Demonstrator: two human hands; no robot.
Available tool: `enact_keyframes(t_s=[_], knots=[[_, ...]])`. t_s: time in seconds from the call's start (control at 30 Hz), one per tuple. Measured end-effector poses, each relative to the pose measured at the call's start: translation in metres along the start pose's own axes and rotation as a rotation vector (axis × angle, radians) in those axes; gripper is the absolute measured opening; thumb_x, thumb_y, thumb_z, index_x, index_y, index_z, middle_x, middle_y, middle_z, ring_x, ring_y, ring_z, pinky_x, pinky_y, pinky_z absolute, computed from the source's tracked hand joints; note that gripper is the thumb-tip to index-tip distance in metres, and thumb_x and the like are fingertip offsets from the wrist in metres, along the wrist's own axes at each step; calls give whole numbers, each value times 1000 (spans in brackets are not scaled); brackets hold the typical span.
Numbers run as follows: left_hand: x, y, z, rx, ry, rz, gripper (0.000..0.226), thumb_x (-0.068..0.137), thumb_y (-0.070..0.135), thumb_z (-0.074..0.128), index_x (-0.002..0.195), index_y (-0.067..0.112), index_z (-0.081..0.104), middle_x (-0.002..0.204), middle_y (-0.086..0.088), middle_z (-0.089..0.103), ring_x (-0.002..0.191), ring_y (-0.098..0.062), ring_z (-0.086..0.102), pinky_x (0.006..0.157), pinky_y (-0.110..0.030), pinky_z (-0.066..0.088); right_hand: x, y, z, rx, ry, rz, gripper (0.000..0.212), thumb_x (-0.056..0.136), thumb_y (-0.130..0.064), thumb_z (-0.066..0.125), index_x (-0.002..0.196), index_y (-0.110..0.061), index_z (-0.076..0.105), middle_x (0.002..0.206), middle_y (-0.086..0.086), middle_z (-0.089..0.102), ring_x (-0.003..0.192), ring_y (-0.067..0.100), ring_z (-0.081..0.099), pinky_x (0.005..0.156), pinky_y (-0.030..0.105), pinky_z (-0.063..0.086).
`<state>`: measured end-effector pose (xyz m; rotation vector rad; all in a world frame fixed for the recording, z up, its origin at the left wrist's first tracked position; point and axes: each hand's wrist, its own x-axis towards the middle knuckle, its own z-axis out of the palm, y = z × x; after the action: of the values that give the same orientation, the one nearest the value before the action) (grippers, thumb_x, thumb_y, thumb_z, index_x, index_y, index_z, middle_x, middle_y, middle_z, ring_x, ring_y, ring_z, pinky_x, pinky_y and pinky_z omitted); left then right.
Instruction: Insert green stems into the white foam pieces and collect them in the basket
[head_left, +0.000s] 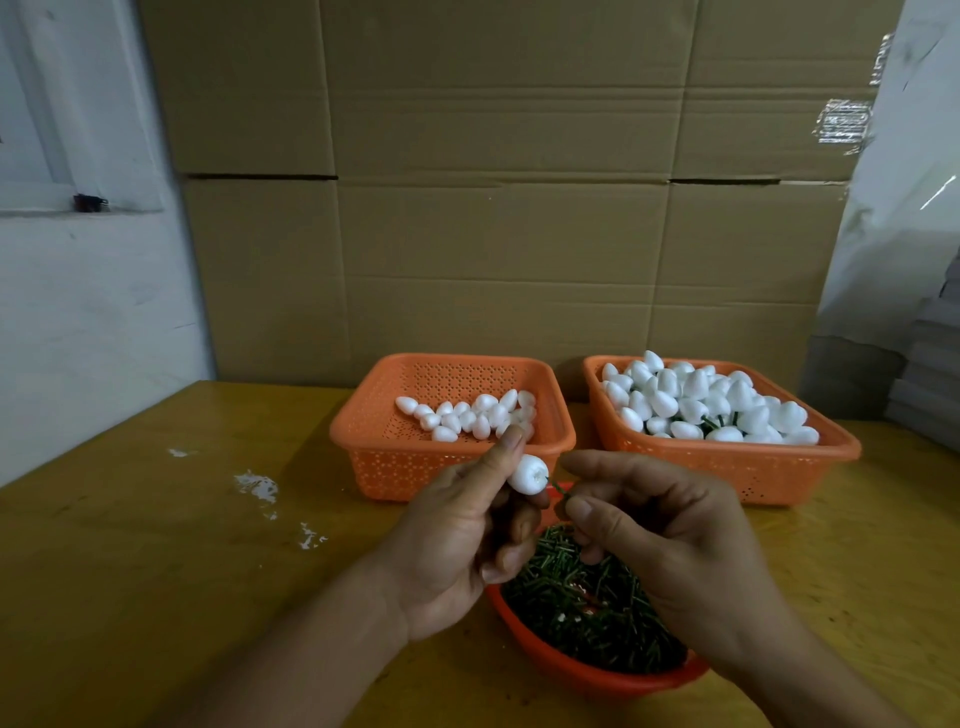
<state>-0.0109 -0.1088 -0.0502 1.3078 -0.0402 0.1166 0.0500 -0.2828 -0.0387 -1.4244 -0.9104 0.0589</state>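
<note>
Left hand (462, 525) pinches one foam piece (527, 473), right hand (654, 525) pinches one green stem (560, 490); two baskets (384, 457) behind.

Dim, even indoor light with a warm cast and soft, faint shadows. Wide-angle distortion bends the edges, a faint glare marks the tape (844, 126) upper right, and focus is slightly soft throughout.

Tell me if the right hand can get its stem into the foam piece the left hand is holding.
Probably yes. The right hand pinches a green stem whose tip sits right beside the foam piece that the left hand holds, with nothing between them.
</note>
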Motion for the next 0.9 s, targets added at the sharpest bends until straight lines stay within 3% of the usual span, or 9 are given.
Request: enact_keyframes(t_s=[0.3, 0.9], knots=[[0, 0, 0, 53, 11, 21, 50, 84, 65, 64, 77, 16, 62, 60, -3, 45, 43, -11, 38, 41, -23, 21, 0, 3, -1, -18, 14, 18, 35, 74, -25, 75, 107, -19, 70, 74, 11, 74, 55, 20, 65, 53, 28, 55], [0, 1, 3, 177, 87, 77, 47, 79, 61, 63, 68, 16, 60, 50, -1, 43, 37, -11, 33, 36, -18, 24, -2, 0, 4, -71, -20, 55, 45, 75, -27, 71, 118, -20, 62, 74, 9, 75, 57, 17, 65, 54, 23, 54]])
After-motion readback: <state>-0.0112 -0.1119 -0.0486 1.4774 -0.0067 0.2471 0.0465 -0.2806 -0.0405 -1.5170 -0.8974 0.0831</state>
